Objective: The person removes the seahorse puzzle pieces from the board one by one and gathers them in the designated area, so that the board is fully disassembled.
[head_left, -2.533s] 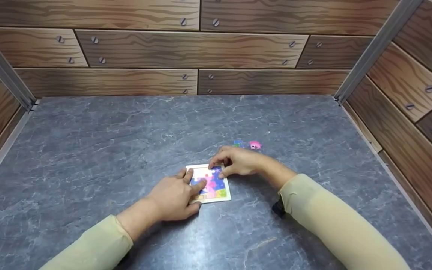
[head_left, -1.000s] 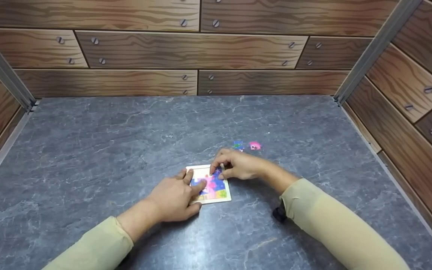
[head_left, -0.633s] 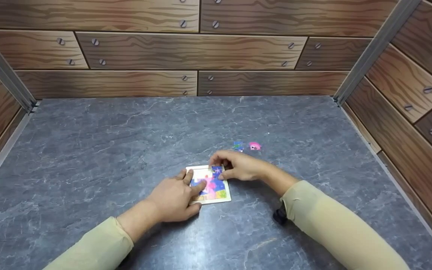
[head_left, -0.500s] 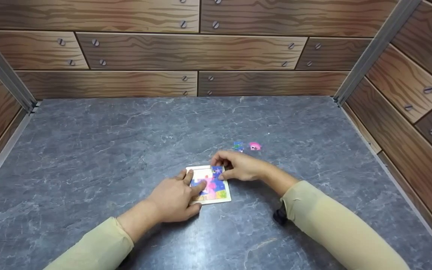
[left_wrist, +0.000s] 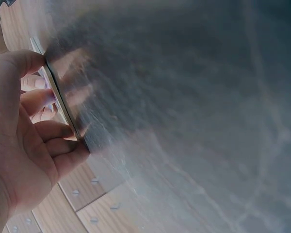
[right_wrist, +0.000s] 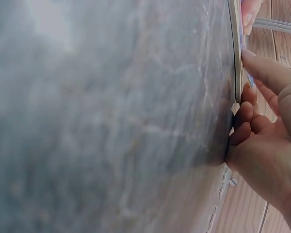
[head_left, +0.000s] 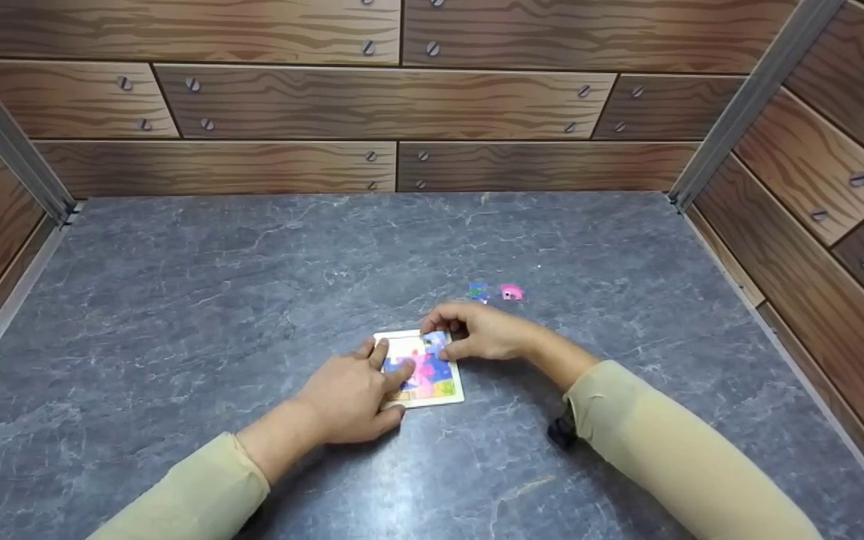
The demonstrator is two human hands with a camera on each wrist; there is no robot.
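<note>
At the centre of the frame, the puzzle [head_left: 432, 403] is held flat on the table [head_left: 252, 277] by the left hand [head_left: 346, 397], its fingers stretched and spread over the left side, apparently so that sliding is prevented. At the puzzle's upper right corner, a blue piece [head_left: 433, 344] is pinched by the right hand [head_left: 486, 330], seemingly for fine control of its edges; just above, a green-blue piece [head_left: 478, 291] and a pink piece [head_left: 511, 292] are kept within reach.
</note>
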